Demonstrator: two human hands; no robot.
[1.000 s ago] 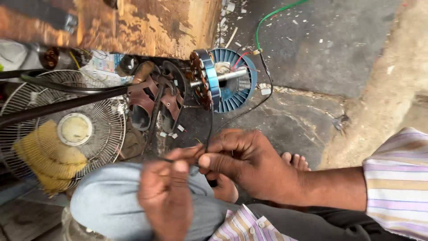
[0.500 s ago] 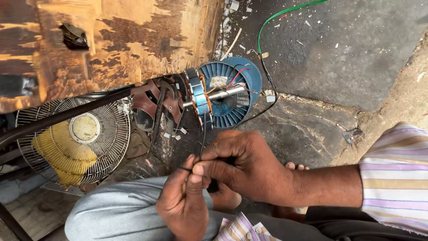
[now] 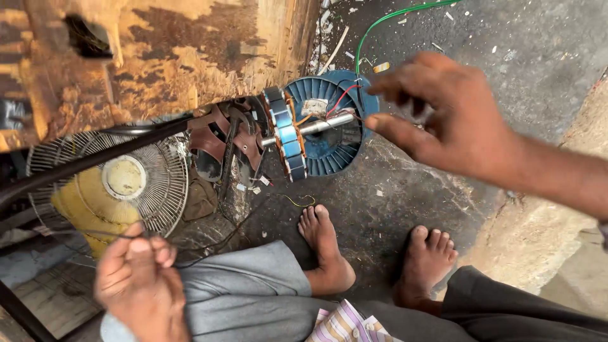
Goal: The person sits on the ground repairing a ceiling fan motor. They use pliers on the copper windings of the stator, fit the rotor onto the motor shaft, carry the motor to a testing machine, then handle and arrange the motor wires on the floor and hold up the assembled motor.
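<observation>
A fan motor lies on the ground: a stator [image 3: 286,134] with copper windings, a metal shaft [image 3: 326,124] and a round blue ribbed housing [image 3: 329,145] behind it. My right hand [image 3: 437,114] hovers just right of the housing, fingers spread and pointing at the shaft end, holding nothing that I can make out. My left hand [image 3: 140,275] is low at the left, fingers pinched on a thin dark wire [image 3: 209,244] that runs along the ground toward the motor. My bare feet [image 3: 323,244] rest below the motor.
A yellow-bladed fan behind a white wire guard [image 3: 120,190] lies at the left, crossed by a black bar [image 3: 95,161]. A worn wooden board [image 3: 171,57] stands behind. A green cable [image 3: 380,22] crosses the concrete. A stone ledge [image 3: 544,228] rises at the right.
My hands, together on the wire in front of me before, have parted. The right hand has gone up toward the motor housing; the left has dropped down-left with the wire.
</observation>
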